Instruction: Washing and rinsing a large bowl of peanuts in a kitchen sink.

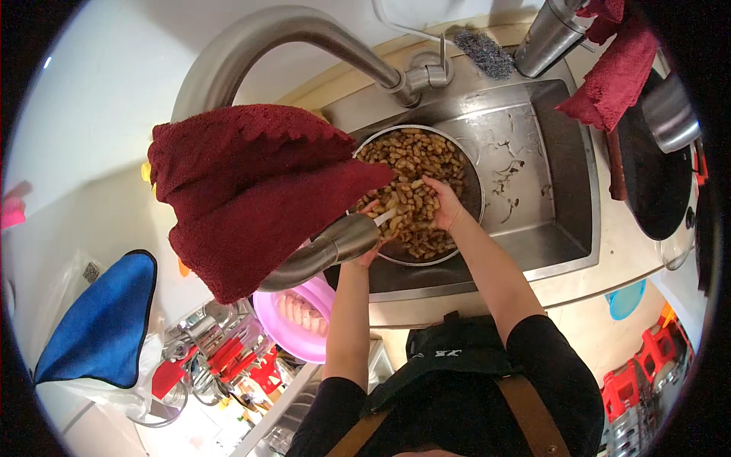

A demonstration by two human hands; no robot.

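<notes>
Unshelled peanuts [415,156] fill a round metal basin [480,190] in the steel sink [533,236]. My right hand [445,204] is in the peanuts at the basin's right side, its fingers curled round some of them. Opposite it, my left hand [367,255] cups peanuts from the left; the faucet and cloth hide part of it. Between the hands, a heap of peanuts is gathered. The faucet's spout [346,242] hangs over the left hand, with a white streak at its mouth. A dark red cloth [251,190] drapes over the faucet's neck.
A pink bowl [264,324] with pale food stands below the spout. Left are a blue cloth [103,327] and a crowd of utensils [221,358]. Dark scraps [506,179] lie on the sink floor. A black pan [655,167] and another red cloth [613,87] are at right.
</notes>
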